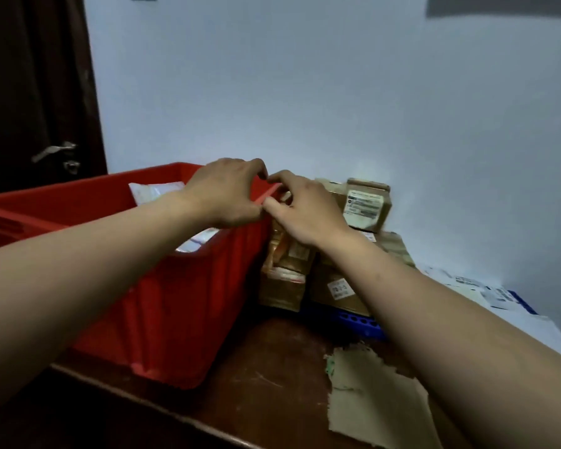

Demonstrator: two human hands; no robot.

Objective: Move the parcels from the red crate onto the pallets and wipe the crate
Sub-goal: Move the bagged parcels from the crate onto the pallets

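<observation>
left grip (227, 192) curls on red crate (175, 303) rim; right grip (302, 212) clasps parcel (284, 283) beside it

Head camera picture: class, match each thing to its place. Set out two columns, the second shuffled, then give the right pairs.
1 white parcel
2 labelled brown box
3 torn cardboard scrap
4 door handle

A flat on the brown table
B on the dark door
C inside the red crate
D top of the stack on the blue pallet

Pairs: 1-C, 2-D, 3-A, 4-B
</observation>
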